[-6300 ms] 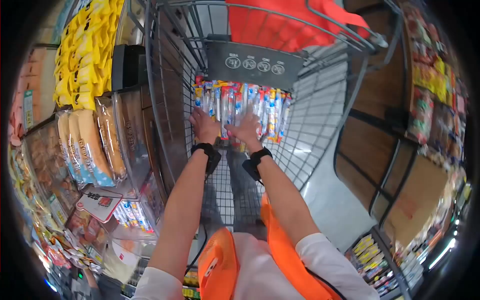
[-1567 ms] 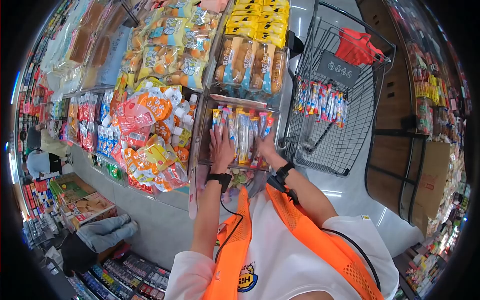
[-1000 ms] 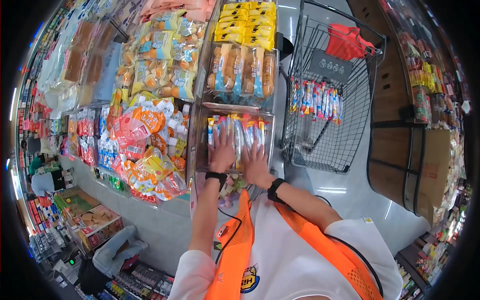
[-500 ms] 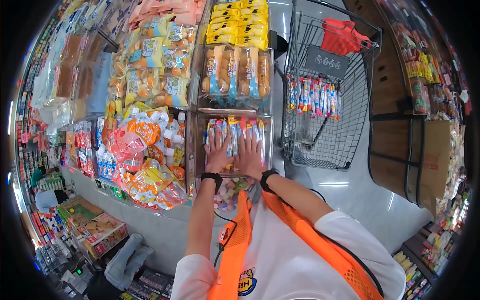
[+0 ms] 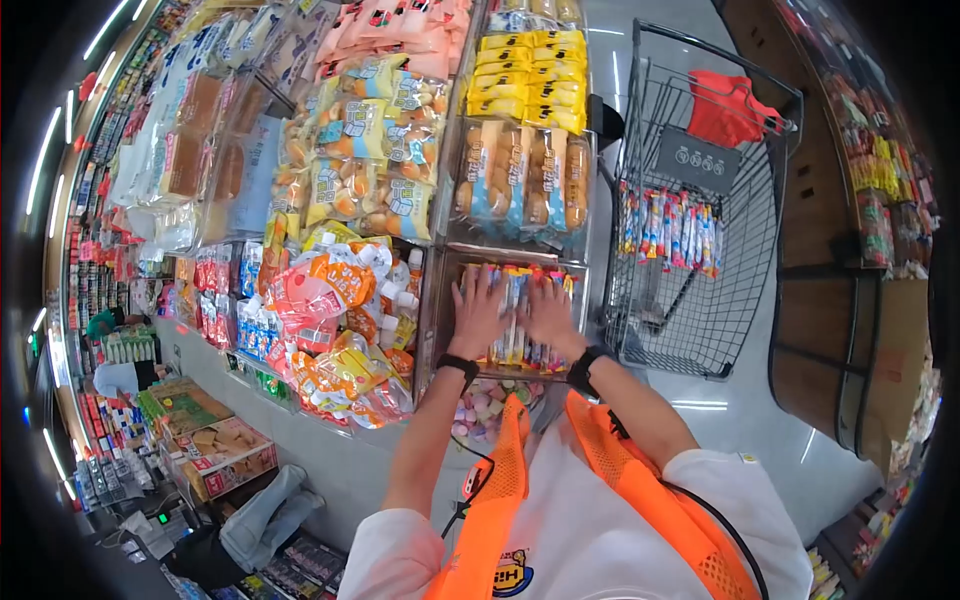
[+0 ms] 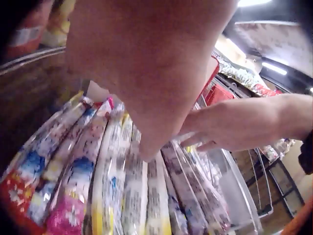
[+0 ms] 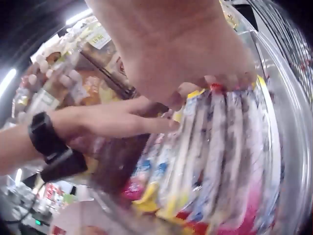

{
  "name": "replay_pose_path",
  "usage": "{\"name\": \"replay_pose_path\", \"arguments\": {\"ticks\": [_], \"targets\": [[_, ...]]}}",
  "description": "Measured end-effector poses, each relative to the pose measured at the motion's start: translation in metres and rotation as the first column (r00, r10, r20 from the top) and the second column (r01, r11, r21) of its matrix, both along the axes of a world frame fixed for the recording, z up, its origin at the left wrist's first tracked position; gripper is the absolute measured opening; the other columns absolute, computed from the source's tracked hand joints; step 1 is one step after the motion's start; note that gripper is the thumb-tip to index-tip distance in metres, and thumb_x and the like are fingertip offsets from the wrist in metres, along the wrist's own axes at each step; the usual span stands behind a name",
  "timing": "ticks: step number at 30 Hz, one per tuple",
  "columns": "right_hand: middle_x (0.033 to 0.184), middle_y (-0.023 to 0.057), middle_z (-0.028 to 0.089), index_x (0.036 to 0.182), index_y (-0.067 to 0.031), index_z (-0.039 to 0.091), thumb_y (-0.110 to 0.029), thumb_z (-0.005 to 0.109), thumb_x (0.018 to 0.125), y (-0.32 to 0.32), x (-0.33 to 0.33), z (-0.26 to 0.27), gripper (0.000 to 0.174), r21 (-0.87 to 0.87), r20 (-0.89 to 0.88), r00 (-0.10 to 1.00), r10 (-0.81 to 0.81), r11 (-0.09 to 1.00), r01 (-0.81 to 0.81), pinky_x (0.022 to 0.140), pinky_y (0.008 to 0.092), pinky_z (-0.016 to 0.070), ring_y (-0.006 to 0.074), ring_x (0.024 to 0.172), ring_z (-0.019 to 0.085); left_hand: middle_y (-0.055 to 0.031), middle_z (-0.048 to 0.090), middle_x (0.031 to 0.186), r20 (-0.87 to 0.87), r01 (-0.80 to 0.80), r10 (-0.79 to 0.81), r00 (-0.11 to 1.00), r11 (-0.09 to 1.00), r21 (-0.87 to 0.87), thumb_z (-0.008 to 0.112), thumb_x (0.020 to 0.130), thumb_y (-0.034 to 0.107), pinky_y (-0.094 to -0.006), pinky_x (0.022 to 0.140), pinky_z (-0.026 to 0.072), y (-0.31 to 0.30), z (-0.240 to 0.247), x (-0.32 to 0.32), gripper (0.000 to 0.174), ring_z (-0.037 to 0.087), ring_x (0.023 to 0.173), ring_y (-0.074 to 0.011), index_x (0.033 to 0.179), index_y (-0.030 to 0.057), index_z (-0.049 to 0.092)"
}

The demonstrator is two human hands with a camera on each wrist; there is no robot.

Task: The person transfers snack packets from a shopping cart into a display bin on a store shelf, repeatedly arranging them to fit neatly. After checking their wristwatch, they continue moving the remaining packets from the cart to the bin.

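Note:
Long, slim wrapped snack sticks (image 5: 518, 347) in bright colours lie side by side in a clear plastic bin (image 5: 500, 372). My left hand (image 5: 482, 315) rests over the left part of the row, fingers extended and pointing away from me. To its right, my right hand (image 5: 551, 318) lies over the sticks with its fingers stretched out. Both palms face down, a little apart. In the left wrist view, printed wrappers (image 6: 132, 181) spread below the left hand. In the right wrist view, the right fingers (image 7: 188, 88) reach the sticks' far ends, partly hidden by the hand.
A wire shopping cart (image 5: 690, 325) with more such sticks (image 5: 668, 230) and a red bag (image 5: 728, 108) stands right of the bin. Bread packs (image 5: 520, 180) sit behind it. Drink pouches (image 5: 335, 310) are heaped to the left, and round sweets (image 5: 497, 408) lie in front.
Earliest, my hands were over sticks in the cart; later they were at the bin. From the row's sides they came together on top, and now stand slightly farther apart. The view has shifted.

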State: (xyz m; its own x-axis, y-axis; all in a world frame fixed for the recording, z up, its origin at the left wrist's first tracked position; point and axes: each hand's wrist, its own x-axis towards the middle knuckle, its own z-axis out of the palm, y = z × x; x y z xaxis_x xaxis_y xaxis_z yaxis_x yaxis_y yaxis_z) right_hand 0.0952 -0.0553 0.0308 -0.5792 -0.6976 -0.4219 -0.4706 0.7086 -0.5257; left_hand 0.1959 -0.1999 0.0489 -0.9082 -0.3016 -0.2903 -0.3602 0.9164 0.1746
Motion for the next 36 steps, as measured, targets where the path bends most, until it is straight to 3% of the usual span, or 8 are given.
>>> {"name": "replay_pose_path", "arguments": {"ticks": [1,5,16,20,23,27,32,36], "targets": [[0.151,0.0243,0.041,0.154,-0.0122,0.035,-0.052,0.055,0.091,-0.005,-0.015,0.001,0.077,0.022,-0.042,0.999,0.006,1.0,-0.005,0.114,0.0599,0.024,0.045,0.139,0.035,-0.0183,0.032,0.158,-0.157,-0.05,0.053,0.986,0.998,0.023,0.063,0.09,0.045,-0.0721,0.111,0.0195,-0.003,0.004,-0.01,0.07,0.023,0.147,-0.0428,0.152,0.0211,0.041],[0.14,0.0219,0.054,0.147,-0.0161,0.044,-0.049,0.055,0.091,-0.013,-0.034,-0.019,0.067,0.011,-0.185,0.978,0.091,0.996,-0.09,0.11,0.0617,0.0252,0.0494,0.128,0.042,-0.0084,0.06,0.129,-0.092,-0.278,0.307,0.947,0.93,0.24,0.059,0.092,0.042,-0.0648,0.107,0.0263,-0.016,-0.027,-0.049,0.038,0.043,0.132,-0.0331,0.121,0.0186,0.067],[0.146,0.0172,0.048,0.15,-0.0233,0.04,-0.048,0.061,0.088,-0.018,-0.04,-0.014,0.07,0.012,0.008,0.997,0.08,0.997,-0.08,0.113,0.065,0.0225,0.0452,0.138,0.037,-0.0086,0.056,0.134,-0.142,-0.266,0.278,0.95,0.959,0.1,0.057,0.095,0.038,-0.063,0.107,0.0252,-0.003,-0.034,-0.045,0.037,0.041,0.133,-0.0317,0.123,0.0146,0.065],[0.111,0.0155,0.07,0.14,-0.0237,0.056,-0.058,0.063,0.085,-0.025,-0.053,-0.044,0.066,0.046,0.011,0.995,0.102,0.994,-0.103,0.095,0.0614,0.0445,0.0366,0.102,0.066,-0.0101,0.068,0.117,-0.222,-0.212,0.236,0.946,0.969,0.127,0.06,0.091,0.046,-0.0671,0.095,0.0333,-0.016,-0.066,-0.045,0.038,0.059,0.115,-0.0354,0.115,0.0185,0.07],[0.097,0.0153,0.072,0.139,-0.0183,0.058,-0.057,0.069,0.081,-0.018,-0.067,-0.064,0.07,-0.253,0.099,0.981,0.166,0.958,-0.137,0.075,0.0409,0.0526,0.0298,0.081,0.066,-0.0136,0.073,0.108,-0.068,-0.377,0.39,0.918,0.915,0.144,0.061,0.083,0.046,-0.0735,0.097,0.0299,-0.021,-0.055,-0.068,0.038,0.068,0.1,-0.0373,0.107,0.0206,0.075],[0.113,0.016,0.07,0.141,-0.0215,0.055,-0.063,0.062,0.084,-0.034,-0.071,-0.035,0.07,0.006,0.151,0.96,0.236,0.971,-0.239,0.09,0.0452,0.0524,0.0343,0.102,0.068,-0.0147,0.065,0.128,0.078,-0.407,0.405,0.911,0.913,0.008,0.059,0.079,0.057,-0.0695,0.106,0.0228,-0.021,-0.09,-0.075,0.057,0.057,0.121,-0.0367,0.124,0.022,0.067],[0.133,0.0187,0.062,0.141,-0.0157,0.055,-0.062,0.061,0.086,-0.022,-0.074,-0.069,0.072,-0.194,0.05,0.961,0.271,0.947,-0.257,0.104,0.0454,0.0458,0.037,0.123,0.059,-0.0191,0.055,0.143,0.229,-0.389,0.354,0.907,0.912,0.13,0.056,0.08,0.065,-0.0693,0.11,0.0171,-0.025,-0.055,-0.074,0.074,0.047,0.134,-0.0391,0.139,0.0197,0.059],[0.138,0.0189,0.059,0.142,-0.0157,0.054,-0.057,0.062,0.087,-0.018,-0.082,-0.12,0.07,-0.406,0.021,0.954,0.299,0.874,-0.265,0.106,0.0443,0.0449,0.0366,0.127,0.056,-0.0209,0.062,0.131,0.144,-0.403,0.385,0.911,0.906,0.127,0.061,0.079,0.06,-0.0537,0.109,0.0379,-0.02,-0.066,-0.067,0.075,0.054,0.126,-0.0376,0.135,0.0114,0.06]]}}
